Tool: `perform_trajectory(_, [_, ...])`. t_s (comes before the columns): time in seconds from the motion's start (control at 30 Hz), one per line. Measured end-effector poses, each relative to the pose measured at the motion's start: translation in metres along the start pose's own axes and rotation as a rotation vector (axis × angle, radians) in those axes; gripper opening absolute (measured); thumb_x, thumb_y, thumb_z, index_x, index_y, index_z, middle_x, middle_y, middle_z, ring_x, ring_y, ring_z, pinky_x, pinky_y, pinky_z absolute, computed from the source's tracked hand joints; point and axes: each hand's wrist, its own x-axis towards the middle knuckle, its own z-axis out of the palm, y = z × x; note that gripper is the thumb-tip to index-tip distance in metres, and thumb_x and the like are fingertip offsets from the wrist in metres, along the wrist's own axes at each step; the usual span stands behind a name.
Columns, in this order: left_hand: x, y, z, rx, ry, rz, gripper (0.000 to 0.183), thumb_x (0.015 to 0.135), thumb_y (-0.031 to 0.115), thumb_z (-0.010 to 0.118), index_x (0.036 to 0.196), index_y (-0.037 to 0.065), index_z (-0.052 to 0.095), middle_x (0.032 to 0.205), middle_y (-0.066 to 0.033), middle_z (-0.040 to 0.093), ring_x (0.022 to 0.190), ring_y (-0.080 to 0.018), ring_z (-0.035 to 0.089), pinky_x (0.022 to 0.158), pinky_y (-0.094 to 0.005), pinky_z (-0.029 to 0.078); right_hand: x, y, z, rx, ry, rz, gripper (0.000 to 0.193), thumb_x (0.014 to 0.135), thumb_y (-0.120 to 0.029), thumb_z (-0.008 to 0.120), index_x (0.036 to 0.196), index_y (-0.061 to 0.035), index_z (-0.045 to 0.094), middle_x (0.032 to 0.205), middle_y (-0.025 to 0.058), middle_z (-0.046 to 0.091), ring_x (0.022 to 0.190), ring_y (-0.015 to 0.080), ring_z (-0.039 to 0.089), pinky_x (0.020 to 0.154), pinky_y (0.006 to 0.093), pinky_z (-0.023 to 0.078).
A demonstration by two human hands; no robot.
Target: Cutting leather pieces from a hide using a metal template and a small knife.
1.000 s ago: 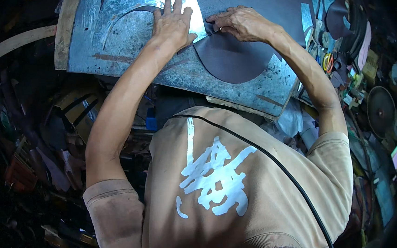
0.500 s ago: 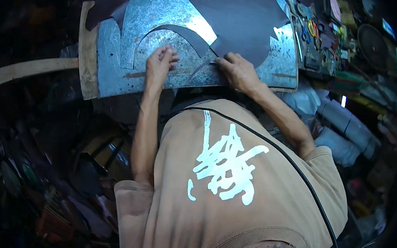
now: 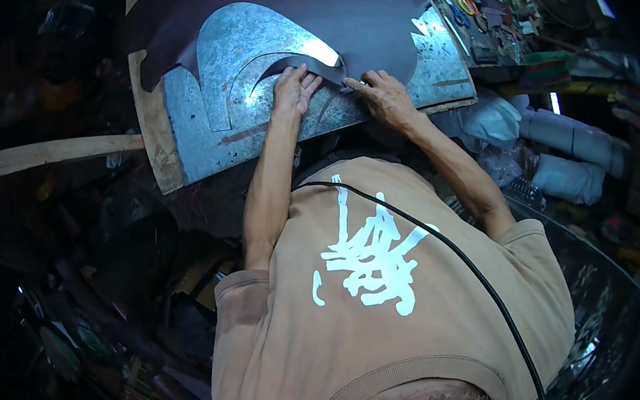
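A large dark brown sheet of leather [image 3: 366,23] lies over a metal-topped board [image 3: 204,156], with a rounded opening cut into its near side. A narrow curved strip of the same leather [image 3: 321,67] arches over the bare metal in that opening. My left hand [image 3: 295,95] has its fingertips on the strip's near edge and seems to pinch it. At the strip's right end, where it meets the sheet, my right hand [image 3: 386,98] is closed, thumb and forefinger together. Something small shows at those fingers, too little to name.
A wooden bar [image 3: 68,152] juts out left of the board. To the right, scissors with coloured handles [image 3: 466,4] lie among tools on a cluttered bench. Plastic-wrapped rolls [image 3: 571,139] lie below it. A black cable [image 3: 443,239] runs across my shirt.
My left hand has gone from hovering over the metal to the curved strip, whose left end has shifted right. My right hand stays by the leather's edge. The whole view has turned somewhat.
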Motion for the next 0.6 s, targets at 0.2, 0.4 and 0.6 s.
perform_trajectory(0.2, [0.004, 0.006, 0.002, -0.143, 0.08, 0.053, 0.036, 0.09, 0.005, 0.064, 0.12, 0.003, 0.044, 0.11, -0.0148, 0.056, 0.114, -0.0351, 0.055, 0.102, -0.0544, 0.044, -0.005, 0.007, -0.007, 0.33, 0.009, 0.29, 0.041, 0.088, -0.013, 0.057, 0.129, -0.0116, 0.057, 0.106, 0.0161, 0.061, 0.097, 0.0328, 0.06, 0.086, 0.0407, 0.049])
perform_trajectory(0.4, [-0.025, 0.002, -0.011, -0.128, 0.109, 0.12, 0.028, 0.09, 0.009, 0.066, 0.111, 0.002, 0.049, 0.113, -0.0173, 0.05, 0.117, -0.0389, 0.053, 0.102, -0.0538, 0.046, 0.012, 0.019, -0.002, 0.745, 0.015, 0.656, 0.039, 0.09, -0.019, 0.056, 0.126, -0.004, 0.057, 0.116, 0.0229, 0.063, 0.108, 0.0371, 0.06, 0.094, 0.0406, 0.046])
perform_trajectory(0.6, [-0.064, -0.017, -0.019, -0.035, 0.161, 0.186, 0.027, 0.092, 0.015, 0.065, 0.109, 0.001, 0.049, 0.108, -0.0156, 0.053, 0.115, -0.0401, 0.058, 0.09, -0.0479, 0.055, 0.029, 0.01, 0.015, 0.621, 0.039, 0.317, 0.04, 0.093, -0.017, 0.058, 0.129, 0.0002, 0.055, 0.123, 0.0226, 0.061, 0.111, 0.037, 0.06, 0.096, 0.0401, 0.046])
